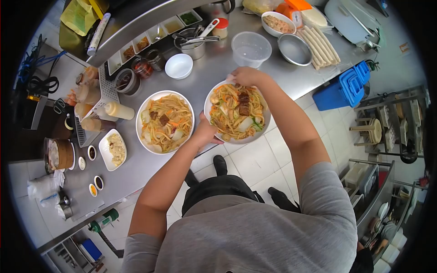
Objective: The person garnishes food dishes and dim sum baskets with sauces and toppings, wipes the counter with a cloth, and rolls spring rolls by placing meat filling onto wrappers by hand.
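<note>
Two-handed grasp of a noodle bowl at a metal counter, seen from above. The right-hand noodle bowl (261, 132), round, white and smooth-rimmed, lay at the front edge of the brushed, greyish counter (141, 167). The left hand (207, 132) gripped its lower left side, thumb against the rim and fingers reaching under the wall. The right hand (245, 76) pinched the far rim, its fingertips curled over the edge. The bowl held glossy, tangled noodles (227, 119) mixed with orange shreds and pale, soft-looking vegetable pieces; blocky dark-brown chunks (244, 109) formed a short row on top.

The left-hand noodle bowl (192, 113), also round and white, rested on the counter just beside the left forearm and held a similar mixture. Beyond the pair were a small white bowl (179, 66), smooth and empty-looking, a translucent plastic tub (251, 49) with a circular rim, and a shallow grey metal bowl (295, 49) next to long, pale, cylindrical rolls (319, 49) laid side by side. To the left, a squeeze bottle (120, 110) of cream colour lay tilted near a rounded, four-sided white dish (106, 157) of lumpy, pale food.
</note>
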The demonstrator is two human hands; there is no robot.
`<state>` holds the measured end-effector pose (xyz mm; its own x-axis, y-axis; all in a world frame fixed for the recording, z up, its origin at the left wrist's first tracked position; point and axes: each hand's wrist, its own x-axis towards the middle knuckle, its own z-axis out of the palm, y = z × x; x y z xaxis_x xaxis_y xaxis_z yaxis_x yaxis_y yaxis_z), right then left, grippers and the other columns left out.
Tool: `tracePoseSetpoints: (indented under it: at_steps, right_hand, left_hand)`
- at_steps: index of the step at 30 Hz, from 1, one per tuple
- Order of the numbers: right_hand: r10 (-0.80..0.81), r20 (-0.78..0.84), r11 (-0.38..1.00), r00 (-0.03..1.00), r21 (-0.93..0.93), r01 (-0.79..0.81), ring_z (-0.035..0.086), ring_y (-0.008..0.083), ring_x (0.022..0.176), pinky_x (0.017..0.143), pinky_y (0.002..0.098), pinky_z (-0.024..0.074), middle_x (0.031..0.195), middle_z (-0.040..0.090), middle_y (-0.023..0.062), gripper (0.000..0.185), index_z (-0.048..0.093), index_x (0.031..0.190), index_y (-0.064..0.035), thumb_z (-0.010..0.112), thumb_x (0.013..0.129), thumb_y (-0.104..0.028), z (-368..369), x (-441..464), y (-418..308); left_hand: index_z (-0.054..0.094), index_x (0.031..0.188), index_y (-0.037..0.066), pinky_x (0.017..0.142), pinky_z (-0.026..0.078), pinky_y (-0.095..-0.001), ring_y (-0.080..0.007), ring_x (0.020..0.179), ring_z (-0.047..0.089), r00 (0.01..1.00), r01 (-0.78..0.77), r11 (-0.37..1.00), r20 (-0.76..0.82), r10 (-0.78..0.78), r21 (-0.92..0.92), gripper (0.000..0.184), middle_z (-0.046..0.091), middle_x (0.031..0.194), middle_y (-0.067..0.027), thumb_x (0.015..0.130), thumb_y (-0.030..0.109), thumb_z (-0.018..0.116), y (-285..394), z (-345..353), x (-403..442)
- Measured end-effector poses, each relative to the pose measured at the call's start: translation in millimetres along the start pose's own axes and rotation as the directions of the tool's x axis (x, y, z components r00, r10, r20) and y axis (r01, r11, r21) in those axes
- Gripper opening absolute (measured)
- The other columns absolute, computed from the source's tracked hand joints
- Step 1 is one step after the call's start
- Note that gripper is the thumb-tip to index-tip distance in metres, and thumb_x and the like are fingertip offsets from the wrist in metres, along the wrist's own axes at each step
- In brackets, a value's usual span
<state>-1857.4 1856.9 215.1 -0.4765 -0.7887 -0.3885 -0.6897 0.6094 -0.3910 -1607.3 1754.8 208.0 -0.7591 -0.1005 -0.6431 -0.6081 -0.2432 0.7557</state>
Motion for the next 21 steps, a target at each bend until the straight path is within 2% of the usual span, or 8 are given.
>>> tracePoseSetpoints:
  at_steps: [5,8,11,12,13,14,17,21]
  right_hand:
    - [-0.158,0.326,0.906,0.932,-0.327,0.268,0.061,0.0305,0.105,0.09,0.0404,0.0468,0.116,0.065,0.012,0.038,0.067,0.115,-0.015,0.066,0.078,-0.024,-5,34,-86]
    - [-0.311,0.355,0.938,0.882,-0.037,0.345,0.062,0.0299,0.1,0.088,0.0395,0.048,0.11,0.066,0.013,0.037,0.068,0.109,-0.0105,0.071,0.073,-0.019,3,54,-91]
    - [-0.583,-0.177,0.807,0.793,-0.015,0.59,0.063,0.0296,0.094,0.083,0.0376,0.0498,0.103,0.067,0.0138,0.033,0.069,0.101,-0.0075,0.068,0.069,-0.007,-14,38,-57]
    - [-0.373,-0.245,0.861,0.895,0.268,0.432,0.063,0.0309,0.091,0.081,0.0371,0.0496,0.099,0.065,0.0157,0.03,0.069,0.098,-0.0058,0.066,0.068,-0.006,-39,0,-60]
    - [-0.357,-0.392,0.908,0.848,0.067,0.414,0.063,0.0291,0.087,0.076,0.0373,0.0493,0.095,0.064,0.0167,0.029,0.069,0.097,-0.0042,0.064,0.069,-0.005,-46,-26,-46]
    - [-0.128,-0.463,0.933,0.877,0.245,0.265,0.063,0.0267,0.084,0.073,0.0364,0.0485,0.093,0.064,0.016,0.026,0.069,0.097,-0.0039,0.062,0.072,-0.007,-44,-55,-30]
    - [0.391,-0.234,0.685,0.89,0.72,-0.111,0.062,0.0217,0.086,0.077,0.0335,0.0483,0.098,0.066,0.0085,0.029,0.065,0.11,-0.0027,0.058,0.089,-0.02,-15,-119,24]
    - [0.625,-0.192,0.196,0.757,0.977,0.086,0.057,0.0176,0.107,0.094,0.0304,0.0433,0.121,0.059,0.0087,0.044,0.048,0.132,-0.0018,0.048,0.098,-0.03,93,-146,42]
  left_hand:
    - [0.004,0.141,0.013,0.067,0.062,-0.0484,-0.0427,0.114,0.052,1.0,-0.007,1.0,-0.003,0.007,-0.014,0.079,0.032,0.137,-0.024,0.076,-0.01,0.043,6,1,-1]
    - [0.008,0.141,0.012,0.064,0.062,-0.0487,-0.0432,0.115,0.052,0.999,-0.011,0.999,-0.035,0.009,-0.045,0.079,0.031,0.137,-0.023,0.075,-0.009,0.043,8,4,-3]
    - [0.019,0.138,0.007,0.061,0.061,-0.0504,-0.0439,0.104,0.058,0.998,0.006,0.993,-0.065,-0.014,-0.12,0.073,0.041,0.129,-0.0243,0.072,-0.009,0.045,-2,-2,5]
    - [0.021,0.136,0.006,0.06,0.061,-0.0509,-0.0441,0.101,0.059,0.998,0.028,0.989,-0.048,-0.035,-0.145,0.071,0.043,0.126,-0.0245,0.071,-0.009,0.045,-5,-7,12]
    - [0.023,0.135,0.004,0.06,0.061,-0.0514,-0.0442,0.098,0.061,0.998,0.052,0.983,-0.03,-0.058,-0.174,0.07,0.046,0.124,-0.0248,0.07,-0.009,0.045,-8,-10,15]
    - [0.027,0.132,0.002,0.059,0.061,-0.0519,-0.0451,0.093,0.062,0.998,0.009,0.982,-0.065,-0.021,-0.189,0.066,0.049,0.12,-0.0249,0.069,-0.01,0.045,-9,-9,16]
    - [0.023,0.134,0.003,0.058,0.061,-0.0515,-0.0452,0.095,0.062,0.998,0.055,0.977,-0.019,-0.06,-0.205,0.069,0.047,0.123,-0.0253,0.069,-0.01,0.043,-10,-11,21]
    - [0.018,0.136,0.007,0.059,0.061,-0.0521,-0.0455,0.096,0.062,0.992,0.053,0.936,-0.085,-0.088,-0.349,0.073,0.043,0.127,-0.0254,0.069,-0.01,0.041,-14,21,7]
